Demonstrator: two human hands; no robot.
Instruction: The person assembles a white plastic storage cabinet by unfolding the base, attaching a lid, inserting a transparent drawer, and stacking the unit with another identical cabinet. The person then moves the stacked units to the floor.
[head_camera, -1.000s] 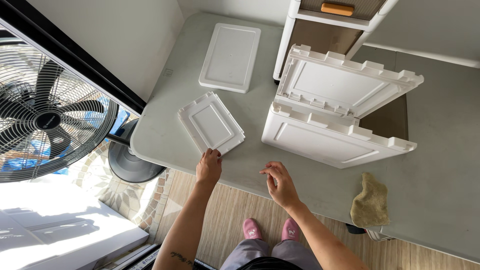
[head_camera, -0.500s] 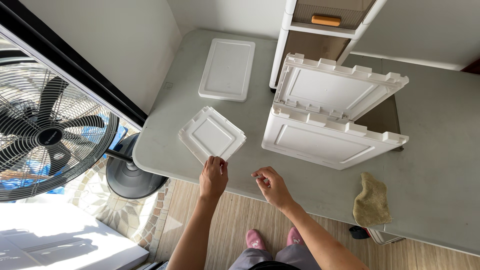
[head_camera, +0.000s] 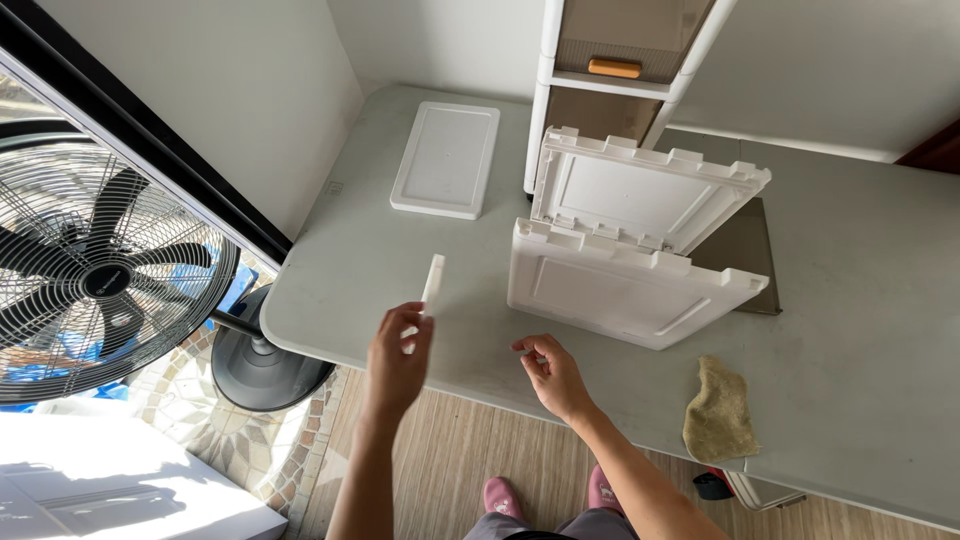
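White drawer unit (head_camera: 620, 90) at back of grey table (head_camera: 860, 300), upper compartment with orange handle (head_camera: 614, 68); contents not visible. Two white ribbed panels (head_camera: 630, 250) leaned together in front of it, touching along one edge. Flat white rectangular lid (head_camera: 446, 157) lying to the left, apart from them. Left hand (head_camera: 398, 355) raised above table edge, fingers closed on small white panel (head_camera: 432, 284), held edge-on and upright, off the surface. Right hand (head_camera: 552, 375) near table edge, fingers curled in a pinch on something too small to tell. Beige cloth (head_camera: 718, 412) at table's near edge.
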